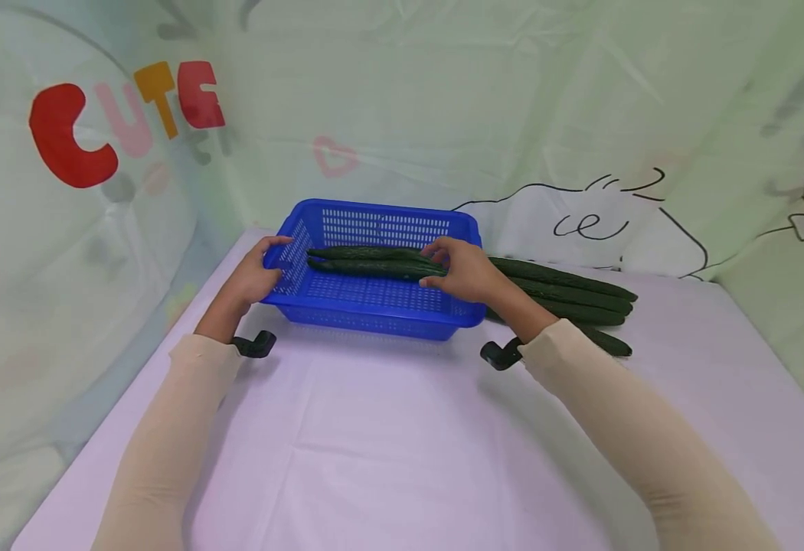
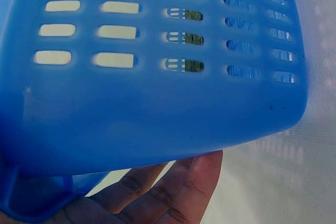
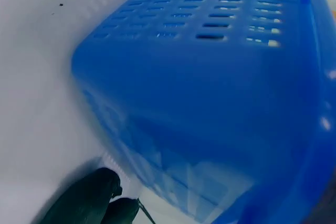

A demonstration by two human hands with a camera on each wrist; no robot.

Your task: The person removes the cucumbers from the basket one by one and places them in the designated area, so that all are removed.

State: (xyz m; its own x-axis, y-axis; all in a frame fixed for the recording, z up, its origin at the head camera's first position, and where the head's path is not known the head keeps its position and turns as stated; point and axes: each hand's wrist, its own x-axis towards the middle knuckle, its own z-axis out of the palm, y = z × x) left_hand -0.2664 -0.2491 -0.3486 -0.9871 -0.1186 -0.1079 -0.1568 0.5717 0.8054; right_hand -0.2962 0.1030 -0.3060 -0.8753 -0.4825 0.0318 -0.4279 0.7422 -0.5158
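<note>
A blue plastic basket (image 1: 367, 314) with slotted walls stands toward the back of the table. Inside it lie long dark green cucumbers (image 1: 367, 266), side by side. My left hand (image 1: 253, 274) grips the basket's left end, and its fingers (image 2: 176, 192) show against the outer wall in the left wrist view. Reaching over the basket's right end, my right hand (image 1: 469, 269) holds the right end of a cucumber between thumb and fingers. The right wrist view shows mostly the basket's outer wall (image 3: 178, 87); the right fingers are hidden there.
Several more cucumbers (image 1: 574, 295) lie on the table just right of the basket, partly behind my right forearm. A pale cloth (image 1: 374, 428) covers the table. Printed curtains (image 1: 402, 99) hang close behind and at both sides.
</note>
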